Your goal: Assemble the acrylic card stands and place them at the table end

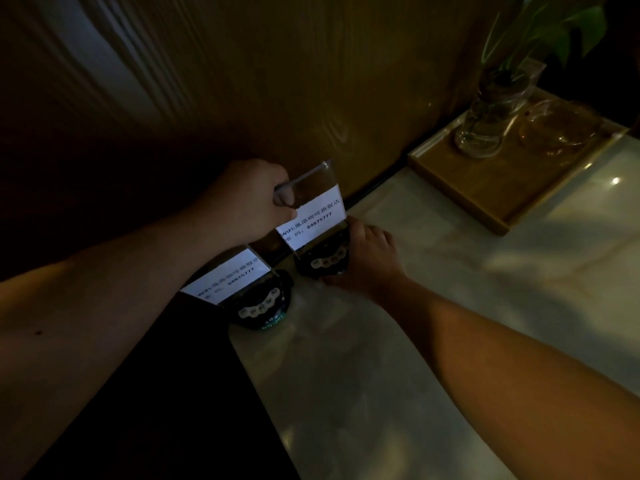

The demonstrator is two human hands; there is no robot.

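Left hand (256, 199): closed on the top edge of the far acrylic panel (313, 206), thumb pressed flat against its face.
Right hand (369, 258): wrapped around the right side of the far dark base (322, 259), thumb low at its front; fingers mostly hidden behind it.
Far stand: panel seated in or just entering the base slot, leaning slightly; close to the table's far edge by the wooden wall (242, 81).
Near stand (242, 289): panel already upright in its own dark base, at the table's left corner edge, just beside the far one, untouched.
Table (398, 358): pale, glossy, marbled top; likely slick under a base.
Handling, judged: acrylic stiff and light, smooth, prone to smudges and to cracking if levered sideways in the slot; best gripped by the bare top edge or side edges, clear of the white card. Base looks heavier and steadier; best pinned from the sides while the panel goes in.
Count: two stands, two panels, two bases, two white printed cards.
Elsewhere: one wooden tray (485, 199) at the far right, carrying one glass vase with a plant (491, 119) and one glass bowl (557, 128).
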